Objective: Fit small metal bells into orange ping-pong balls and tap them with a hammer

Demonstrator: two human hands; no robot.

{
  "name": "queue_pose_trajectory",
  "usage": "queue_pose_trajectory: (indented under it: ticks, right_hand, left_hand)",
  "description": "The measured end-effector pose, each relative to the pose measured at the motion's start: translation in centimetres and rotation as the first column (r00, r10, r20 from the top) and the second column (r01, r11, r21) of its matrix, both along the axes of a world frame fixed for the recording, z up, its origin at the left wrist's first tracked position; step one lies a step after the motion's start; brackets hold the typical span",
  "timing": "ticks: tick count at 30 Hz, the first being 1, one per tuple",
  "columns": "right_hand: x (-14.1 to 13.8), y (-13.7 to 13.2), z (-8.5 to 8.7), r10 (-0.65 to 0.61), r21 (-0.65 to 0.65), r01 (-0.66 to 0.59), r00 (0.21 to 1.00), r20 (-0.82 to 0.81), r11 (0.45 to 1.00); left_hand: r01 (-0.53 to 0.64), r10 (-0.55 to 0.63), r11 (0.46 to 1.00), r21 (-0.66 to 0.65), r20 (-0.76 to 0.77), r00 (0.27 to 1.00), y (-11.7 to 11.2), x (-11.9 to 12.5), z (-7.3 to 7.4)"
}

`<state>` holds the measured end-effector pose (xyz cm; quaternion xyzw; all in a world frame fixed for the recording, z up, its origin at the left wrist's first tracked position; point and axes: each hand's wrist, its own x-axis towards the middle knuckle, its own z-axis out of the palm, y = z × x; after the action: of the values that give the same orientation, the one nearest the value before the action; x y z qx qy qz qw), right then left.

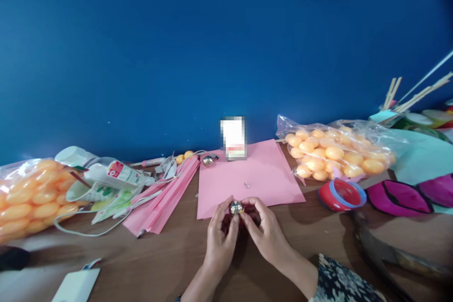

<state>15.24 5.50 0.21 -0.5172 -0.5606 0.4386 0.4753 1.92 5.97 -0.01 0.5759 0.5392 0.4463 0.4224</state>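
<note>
My left hand [221,233] and my right hand [264,231] meet over the near edge of a pink paper sheet [262,165]. Both are closed, fingertips pinching shiny metal balls [236,207]; two rounded shapes show side by side, and whether they are joined I cannot tell. Fingers cover part of them. A similar shiny metal ball [207,161] lies at the sheet's far left corner. Just beyond my fingers, a tiny shiny piece [247,185] rests on the pink paper, too small to make out.
Clear bags of orange balls lie left [38,193] and right [334,153]. Folded pink strips [166,198], a white cable [102,234] and a white bottle [115,173] are at left. At right are a red-blue roll [341,194], a magenta pouch [398,198] and a dark curved tool [375,245].
</note>
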Motion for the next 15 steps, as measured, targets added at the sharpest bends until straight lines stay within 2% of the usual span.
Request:
queue_pose_trajectory:
  ticks: [15]
  right_hand:
    - [0.09,0.14,-0.02,0.007,0.105,-0.017,0.996,0.091,0.994]
  left_hand:
    - [0.049,-0.044,0.997,-0.059,0.083,0.996,-0.04,-0.12,-0.62]
